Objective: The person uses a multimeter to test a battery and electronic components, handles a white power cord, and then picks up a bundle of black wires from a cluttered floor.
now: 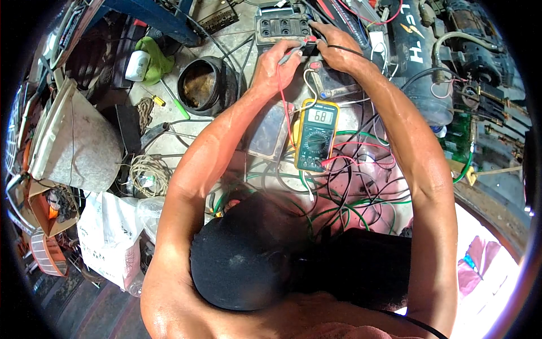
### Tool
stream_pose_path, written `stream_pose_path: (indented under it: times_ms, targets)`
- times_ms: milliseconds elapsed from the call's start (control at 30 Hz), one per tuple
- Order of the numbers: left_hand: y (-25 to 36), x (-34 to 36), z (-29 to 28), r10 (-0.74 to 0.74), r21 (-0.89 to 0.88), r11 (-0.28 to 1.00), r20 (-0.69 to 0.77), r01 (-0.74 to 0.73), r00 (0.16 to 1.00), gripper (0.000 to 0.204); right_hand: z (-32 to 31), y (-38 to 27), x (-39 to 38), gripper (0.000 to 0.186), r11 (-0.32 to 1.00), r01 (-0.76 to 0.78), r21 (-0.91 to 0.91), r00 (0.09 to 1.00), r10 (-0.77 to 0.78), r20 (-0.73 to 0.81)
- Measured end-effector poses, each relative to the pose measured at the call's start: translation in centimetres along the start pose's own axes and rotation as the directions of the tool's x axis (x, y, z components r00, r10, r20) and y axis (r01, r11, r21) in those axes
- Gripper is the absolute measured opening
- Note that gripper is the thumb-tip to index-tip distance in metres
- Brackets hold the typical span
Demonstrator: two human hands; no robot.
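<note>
At the top middle stands a dark battery [283,27] with several round caps on its upper face. My left hand [278,63] is closed in a pinch on a test probe [287,58] at the battery's near edge, and a red lead runs down from it. At the battery's near right corner, beside a small red piece [309,39], my right hand [340,52] has its fingers bent together; what they hold is hidden. A black lead crosses the back of that hand. Between my forearms lies a yellow multimeter [316,135] with its display lit.
Clear-topped cases [266,131] flank the multimeter, with tangled cables [339,198] below. Left are a dark round pot [199,85], a screwdriver [155,98], a pale bucket [84,138] and coiled cord [149,175]. A dark tank [415,73] and machinery [480,56] stand right.
</note>
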State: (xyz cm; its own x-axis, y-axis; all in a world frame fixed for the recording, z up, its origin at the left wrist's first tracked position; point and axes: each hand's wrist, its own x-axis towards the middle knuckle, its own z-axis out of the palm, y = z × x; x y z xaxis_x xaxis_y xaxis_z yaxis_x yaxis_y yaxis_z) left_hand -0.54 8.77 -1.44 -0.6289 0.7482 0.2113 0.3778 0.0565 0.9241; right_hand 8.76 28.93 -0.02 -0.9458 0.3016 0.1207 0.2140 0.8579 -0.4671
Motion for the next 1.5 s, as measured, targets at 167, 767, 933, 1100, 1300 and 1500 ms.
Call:
stream_pose_path:
  times_ms: [167,767,933,1100,1300,1500]
  targets:
    - [-0.2,0.1,0.0,0.060,-0.010,0.998,-0.005,-0.060,0.998,0.027,-0.1,-0.1,0.0,0.053,1.000,-0.002,0.001,1.000,0.002,0.008]
    - [0.3,0.0,-0.1,0.036,0.017,0.999,0.004,-0.036,0.999,0.028,-0.1,0.0,-0.3,0.052,1.000,0.006,0.027,0.999,-0.005,-0.052]
    - [0.0,0.1,0.0,0.039,0.022,0.999,-0.008,-0.039,0.999,0.028,0.0,-0.3,-0.9,0.052,1.000,0.018,0.020,0.995,-0.016,-0.098]
    - [-0.2,0.1,-0.1,0.060,0.041,0.997,-0.007,-0.060,0.998,0.028,0.5,-0.4,-1.1,0.052,1.000,0.008,0.016,0.991,-0.006,-0.135]
    - [-0.3,0.1,0.0,0.030,0.034,0.999,-0.004,-0.030,1.000,0.027,0.9,0.0,-0.6,0.052,1.000,0.008,0.017,0.992,-0.006,-0.129]
    - [-0.6,0.2,-0.2,0.046,0.018,0.999,0.005,-0.046,0.999,0.027,0.3,-0.1,0.4,0.052,0.996,-0.026,0.086,0.998,0.031,-0.060]
